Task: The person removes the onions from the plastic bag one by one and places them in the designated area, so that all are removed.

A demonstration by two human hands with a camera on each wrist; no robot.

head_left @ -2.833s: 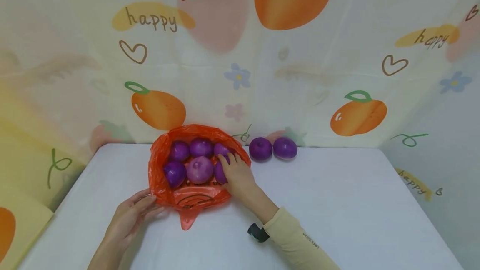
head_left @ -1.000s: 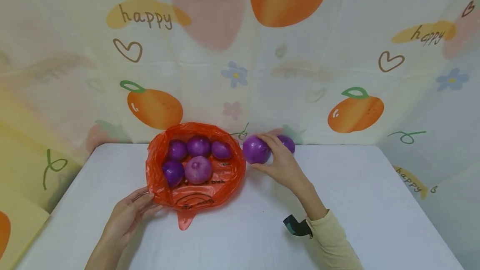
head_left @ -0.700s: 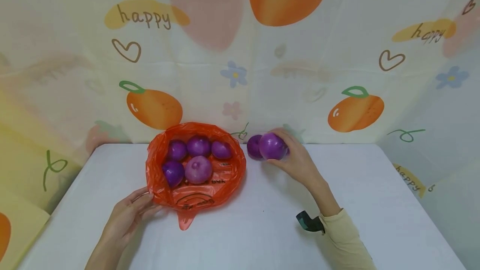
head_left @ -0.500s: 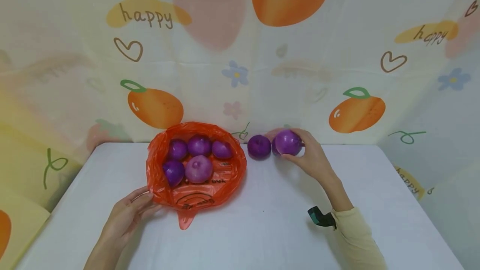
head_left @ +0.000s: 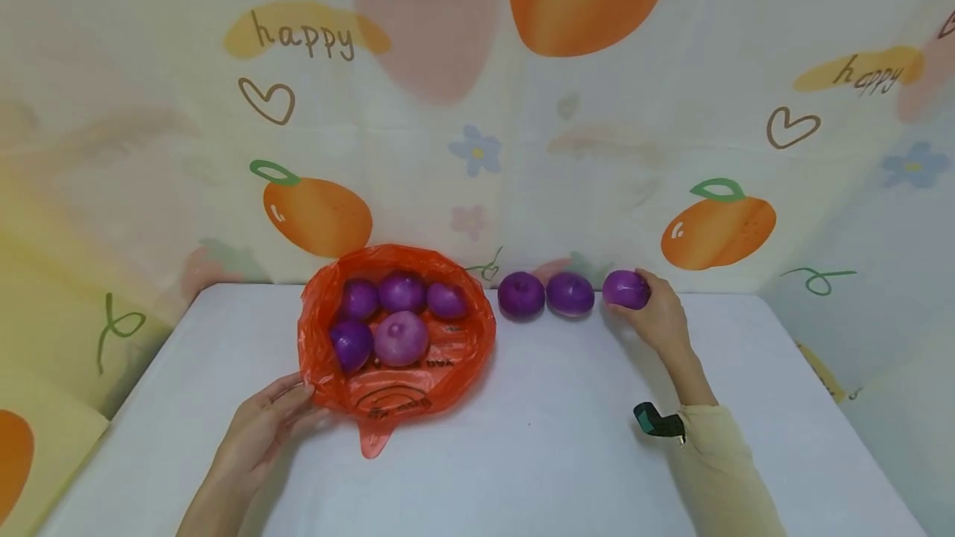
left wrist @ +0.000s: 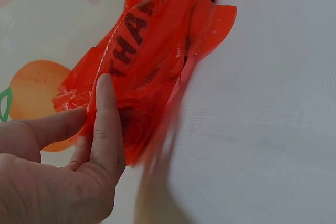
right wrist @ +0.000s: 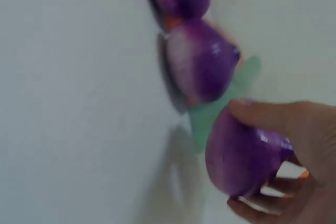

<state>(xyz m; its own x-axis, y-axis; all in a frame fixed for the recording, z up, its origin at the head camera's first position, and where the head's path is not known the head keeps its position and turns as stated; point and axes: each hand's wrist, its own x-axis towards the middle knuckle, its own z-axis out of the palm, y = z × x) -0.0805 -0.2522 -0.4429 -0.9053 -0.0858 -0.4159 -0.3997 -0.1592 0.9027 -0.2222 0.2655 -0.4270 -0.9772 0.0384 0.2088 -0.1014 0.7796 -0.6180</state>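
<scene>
A purple onion (head_left: 625,289) is in my right hand (head_left: 664,317), gripped between thumb and fingers near the table's back edge. In the right wrist view, the held onion (right wrist: 244,153) shows its pointed tip toward the palm. Left of it, two more onions sit side by side, a near one (head_left: 570,295) and a farther one (head_left: 521,296). My left hand (head_left: 261,429) pinches the lower left rim of a red plastic bag (head_left: 455,379); the left wrist view shows the bag's film (left wrist: 136,45) between thumb and fingers. Inside the open bag lie several onions (head_left: 401,338).
A white table (head_left: 522,471) carries everything. Behind it hangs a pale cloth (head_left: 418,172) printed with fruit, hearts and words, close to the back row of onions. A dark device (head_left: 660,421) is strapped at the right wrist, by a cream sleeve (head_left: 727,462).
My right hand has taken an onion out of the bag's right side and carried it rightward, past the two onions, to the right end of their row. The left hand stays at the bag's rim.
</scene>
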